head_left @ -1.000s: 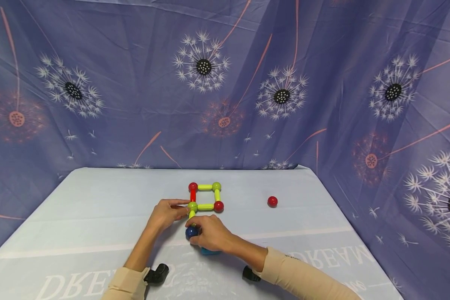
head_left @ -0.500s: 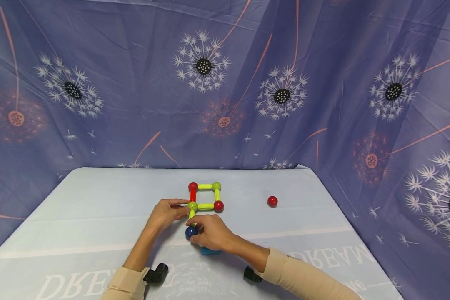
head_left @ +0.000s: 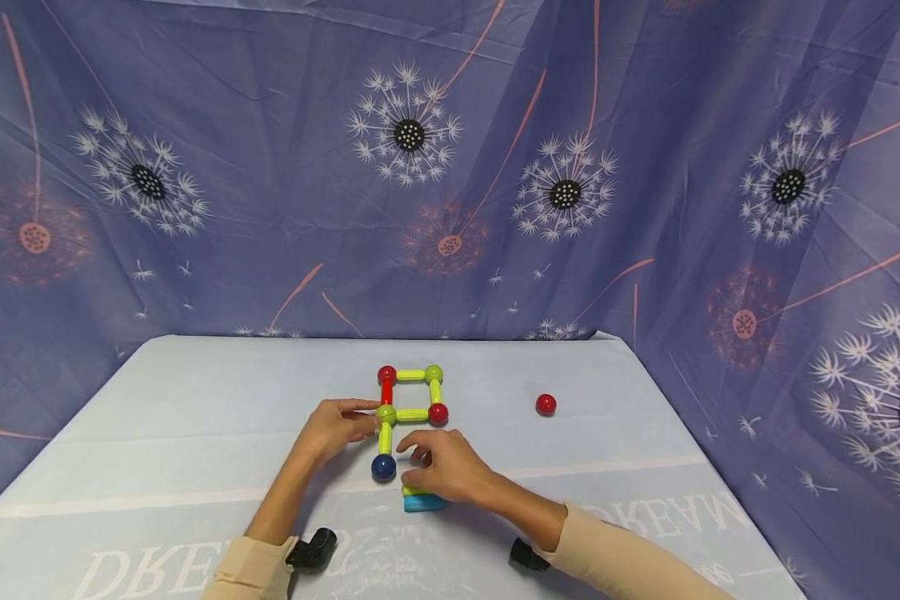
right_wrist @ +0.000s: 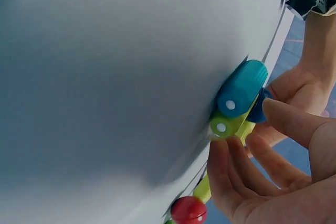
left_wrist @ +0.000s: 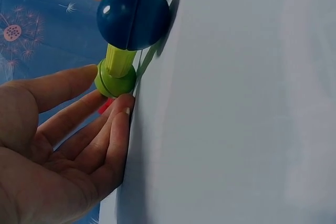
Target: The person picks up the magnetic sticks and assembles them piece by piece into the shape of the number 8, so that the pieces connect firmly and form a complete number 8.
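Note:
My left hand (head_left: 337,427) pinches a lime-green ball (head_left: 386,413) at the near left corner of a square of magnetic balls and rods. From that ball a yellow-green rod (head_left: 385,439) runs toward me, with a dark blue ball (head_left: 383,467) at its end. The left wrist view shows the blue ball (left_wrist: 134,15) with no finger seen around it. My right hand (head_left: 446,467) is just right of it, thumb and fingers apart. Beneath and beside that hand lie a blue rod (right_wrist: 244,87) and a green rod (right_wrist: 221,128); whether fingertips touch the green one I cannot tell.
The square has red balls (head_left: 438,414) and another green ball (head_left: 433,374) at its other corners, and one red rod (head_left: 386,392). A loose red ball (head_left: 545,405) lies to the right on the white cloth (head_left: 195,417). A patterned curtain hangs behind.
My right hand has let go of the blue ball and moved a little right, uncovering the rod behind it and the loose green rod. The left hand has stayed put.

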